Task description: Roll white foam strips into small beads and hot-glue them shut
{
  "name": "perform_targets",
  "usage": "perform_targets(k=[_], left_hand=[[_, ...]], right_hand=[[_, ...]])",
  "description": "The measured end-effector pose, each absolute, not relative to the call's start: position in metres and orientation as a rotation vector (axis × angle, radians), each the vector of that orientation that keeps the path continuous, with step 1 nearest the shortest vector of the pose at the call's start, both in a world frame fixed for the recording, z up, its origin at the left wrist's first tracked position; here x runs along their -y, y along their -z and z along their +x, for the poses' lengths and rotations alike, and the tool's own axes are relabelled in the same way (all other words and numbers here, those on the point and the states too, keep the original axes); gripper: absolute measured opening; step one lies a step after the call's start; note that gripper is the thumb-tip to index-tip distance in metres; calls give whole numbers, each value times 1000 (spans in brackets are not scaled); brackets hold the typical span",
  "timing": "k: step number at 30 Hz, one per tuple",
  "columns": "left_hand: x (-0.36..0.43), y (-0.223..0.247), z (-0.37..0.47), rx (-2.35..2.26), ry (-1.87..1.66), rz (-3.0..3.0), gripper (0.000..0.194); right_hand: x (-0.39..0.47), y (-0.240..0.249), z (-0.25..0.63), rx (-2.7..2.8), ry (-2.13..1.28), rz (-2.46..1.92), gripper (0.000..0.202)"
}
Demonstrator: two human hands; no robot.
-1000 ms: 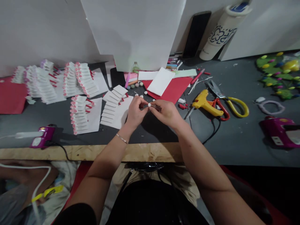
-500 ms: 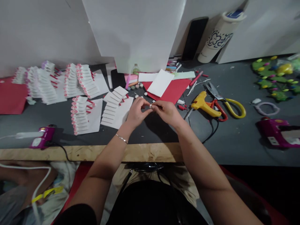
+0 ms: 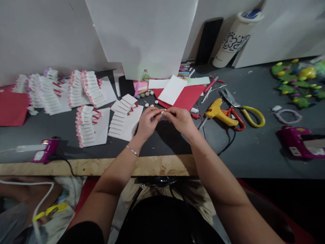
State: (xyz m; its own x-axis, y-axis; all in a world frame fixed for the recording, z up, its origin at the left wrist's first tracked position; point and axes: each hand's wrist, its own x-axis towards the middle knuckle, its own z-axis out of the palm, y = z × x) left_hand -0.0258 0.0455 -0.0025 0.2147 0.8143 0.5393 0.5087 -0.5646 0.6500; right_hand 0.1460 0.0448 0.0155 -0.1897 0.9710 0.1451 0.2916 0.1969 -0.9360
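White and small, one piece (image 3: 163, 113) sits left of the single yellow glue gun (image 3: 215, 109), with the left hand (image 3: 146, 124) and right hand (image 3: 182, 121) each closed on it in a fingertip grip. Right of the glue gun lies one pair of cutters (image 3: 238, 107); behind it stand one phone (image 3: 209, 41) and one bottle (image 3: 235, 40).
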Motion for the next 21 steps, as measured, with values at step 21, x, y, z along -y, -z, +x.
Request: perform_targets(k=[21], left_hand=[[-45, 4, -22, -1256, -1467, 1916, 23]], right_hand=[[-39, -17, 146, 1830, -820, -1174, 20]])
